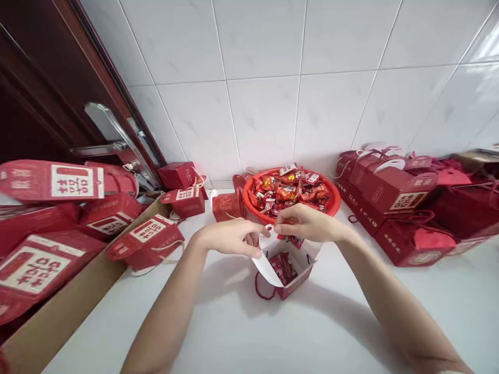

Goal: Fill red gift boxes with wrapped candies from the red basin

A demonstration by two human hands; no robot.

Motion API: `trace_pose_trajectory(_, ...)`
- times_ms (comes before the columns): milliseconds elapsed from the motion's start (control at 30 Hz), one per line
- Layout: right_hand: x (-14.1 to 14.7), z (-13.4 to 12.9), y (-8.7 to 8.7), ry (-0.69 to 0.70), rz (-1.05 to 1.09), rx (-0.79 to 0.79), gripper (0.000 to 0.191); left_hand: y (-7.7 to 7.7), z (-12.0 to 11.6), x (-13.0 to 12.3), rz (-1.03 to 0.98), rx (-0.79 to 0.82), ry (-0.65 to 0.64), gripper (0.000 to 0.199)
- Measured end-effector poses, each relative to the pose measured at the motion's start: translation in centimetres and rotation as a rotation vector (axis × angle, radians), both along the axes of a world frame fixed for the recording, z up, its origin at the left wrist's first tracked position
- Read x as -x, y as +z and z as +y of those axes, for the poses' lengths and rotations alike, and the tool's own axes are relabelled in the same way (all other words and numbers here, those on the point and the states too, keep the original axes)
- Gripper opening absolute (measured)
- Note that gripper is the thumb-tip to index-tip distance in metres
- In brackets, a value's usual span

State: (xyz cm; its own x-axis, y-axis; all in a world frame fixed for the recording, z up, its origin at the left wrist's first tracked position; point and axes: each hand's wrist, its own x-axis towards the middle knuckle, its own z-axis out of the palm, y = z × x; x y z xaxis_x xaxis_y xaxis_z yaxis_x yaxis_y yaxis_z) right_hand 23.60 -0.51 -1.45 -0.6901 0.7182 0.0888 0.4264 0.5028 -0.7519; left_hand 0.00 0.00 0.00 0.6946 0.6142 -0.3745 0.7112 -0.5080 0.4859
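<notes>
Bent over the open red box (298,284) at the centre of the worktop (249,332), with the left hand (234,236) touching its raised white flap (268,271) and the right hand (306,223) curled just beside, fingertips near the left's; impossible to tell whether either is pinched shut on card. Inside, red-wrapped sweets (286,267); at the left, a dark red cord (265,297) looped on the worktop. Just beyond, a red basket (336,205) full of red and gold sweets (288,193), with wrapper print too small to read. To the left, in and beside a cardboard carton (78,297), red gift boxes (154,241) bearing white labels with a large red double-happiness character. To the right, more stacked boxes (393,187), with a similar label and pale Chinese lettering, illegible. Behind, a tiled wall (261,119); far left, a dark door (47,67).
</notes>
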Motion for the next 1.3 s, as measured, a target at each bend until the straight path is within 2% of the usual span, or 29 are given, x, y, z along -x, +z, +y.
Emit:
trace_pose_trajectory(167,-1.0,0.0,0.7,-0.117,0.064,-0.109,0.025,0.0,0.0,-0.1,0.001,0.007,0.013,0.057)
trace_pose_trajectory(333,-2.9,-0.7,2.3,-0.188,0.070,-0.106,0.030,0.0,0.0,-0.3,-0.004,0.013,0.006,0.058)
trace_pose_trajectory(467,-4.3,-1.5,3.4,-0.243,-0.055,-0.134,0.033,0.0,-0.1,-0.6,-0.028,-0.001,0.011,0.056)
trace_pose_trajectory(600,-5.5,-1.8,3.6,-0.201,-0.229,-0.133,0.037,-0.4,-0.1,-0.6,-0.085,0.044,0.001,0.054)
trace_pose_trajectory(700,-6.1,-2.0,3.7,-0.178,-0.339,-0.133,0.038,-1.0,0.4,-0.6,-0.181,-0.058,0.047,0.042)
trace_pose_trajectory(867,-6.9,-2.6,4.1,-0.221,-0.353,-0.171,0.040,-1.7,3.6,-1.8,-0.412,-0.330,0.241,0.023)
trace_pose_trajectory(933,-7.2,-2.7,4.2,-0.248,-0.341,-0.188,0.040,-1.9,5.6,-3.2,-0.389,-0.436,0.270,0.023)
trace_pose_trajectory(1067,-7.6,-2.9,4.3,-0.299,-0.350,-0.223,0.038,-2.9,9.6,-6.6,-0.233,-0.682,0.259,0.039)
trace_pose_trajectory(1167,-7.8,-3.0,4.4,-0.317,-0.349,-0.245,0.038,-4.0,11.7,-8.5,-0.076,-0.707,0.253,0.045)
trace_pose_trajectory(1300,-8.0,-3.1,4.5,-0.333,-0.355,-0.257,0.037,-4.6,12.5,-9.0,0.009,-0.655,0.272,0.027)
